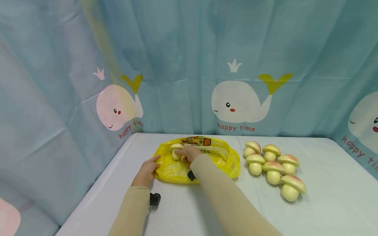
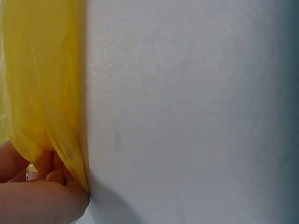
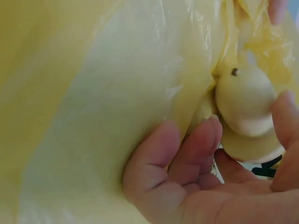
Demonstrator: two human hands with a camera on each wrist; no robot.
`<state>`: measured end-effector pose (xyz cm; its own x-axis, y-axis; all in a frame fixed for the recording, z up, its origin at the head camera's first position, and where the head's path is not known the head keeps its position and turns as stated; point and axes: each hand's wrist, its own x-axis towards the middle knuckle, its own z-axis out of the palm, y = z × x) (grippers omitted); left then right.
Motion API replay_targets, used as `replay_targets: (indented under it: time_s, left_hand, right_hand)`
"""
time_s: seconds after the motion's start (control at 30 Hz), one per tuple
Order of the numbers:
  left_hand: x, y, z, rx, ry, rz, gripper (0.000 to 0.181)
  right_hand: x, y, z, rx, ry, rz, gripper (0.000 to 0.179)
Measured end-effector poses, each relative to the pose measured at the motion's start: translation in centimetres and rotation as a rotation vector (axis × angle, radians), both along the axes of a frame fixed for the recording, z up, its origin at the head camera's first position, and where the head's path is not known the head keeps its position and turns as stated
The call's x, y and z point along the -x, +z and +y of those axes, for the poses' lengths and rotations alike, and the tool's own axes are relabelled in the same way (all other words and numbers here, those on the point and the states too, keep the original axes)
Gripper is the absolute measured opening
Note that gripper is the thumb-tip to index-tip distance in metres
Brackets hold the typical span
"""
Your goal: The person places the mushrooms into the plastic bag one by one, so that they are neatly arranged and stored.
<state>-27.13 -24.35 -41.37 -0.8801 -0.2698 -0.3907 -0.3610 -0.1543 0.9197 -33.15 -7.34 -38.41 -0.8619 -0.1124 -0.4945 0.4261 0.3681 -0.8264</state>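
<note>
A yellow plastic bag (image 1: 172, 175) with a printed cartoon lies spread on the table, its mouth opened toward me. At its left edge my left hand (image 1: 147, 170) grips the plastic; in the left wrist view the fingers (image 2: 44, 200) curl at the bag's folded rim. My right hand (image 1: 189, 153) holds a toy mushroom (image 1: 176, 146) with a pale yellow cap and stem, over the bag's opening. Seen from the right wrist, the mushroom's rounded stem (image 3: 245, 100) sits between thumb and fingers, with the thin yellow plastic close around the hand.
Several similar mushrooms (image 1: 273, 173) with pinkish-yellow caps stand grouped on the white table (image 1: 330, 183), right of the bag. Behind the table hangs a blue curtain (image 1: 177, 98) printed with whales.
</note>
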Motion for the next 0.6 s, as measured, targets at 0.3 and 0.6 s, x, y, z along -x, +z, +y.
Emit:
replay_targets:
  time_s: [0.3,0.6]
  left_hand:
    - [-0.06,0.14,-0.16,0.011,-0.007,0.003,0.054]
    - [-0.03,-0.08,0.09,0.011,0.005,-0.002,0.055]
  right_hand:
    - [0.63,-0.38,0.23,0.077,-0.107,-0.096,0.047]
    - [0.16,-0.09,1.00,0.144,-0.134,-0.118,0.047]
